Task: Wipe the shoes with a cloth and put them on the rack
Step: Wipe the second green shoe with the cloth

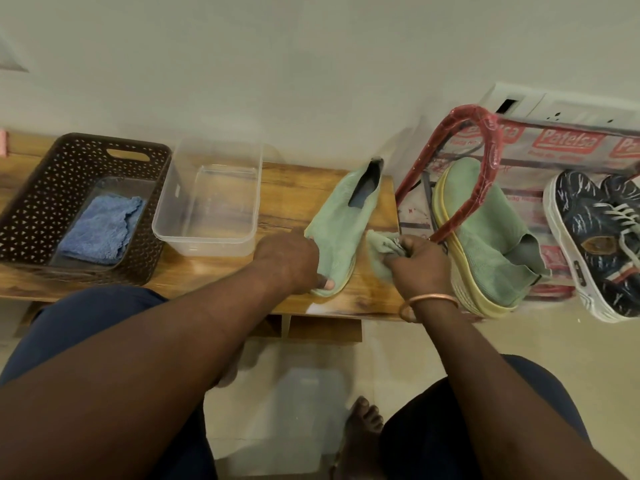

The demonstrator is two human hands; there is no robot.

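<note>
Green cloth point(379, 251) pinched by right fingers point(403, 253); left fingers point(313, 270) grip shoe point(341, 216); rack point(491, 140) reads "Patelsa".

Basket point(31, 188) left on table point(277, 188), tub point(166, 216) right of it, shoe point(341, 216) further right, rack point(467, 110) beyond table edge.

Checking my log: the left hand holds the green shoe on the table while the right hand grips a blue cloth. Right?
No: the head view shows the right hand gripping a green cloth; the blue cloth lies in the brown basket. The left hand does hold the green shoe on the table.
</note>
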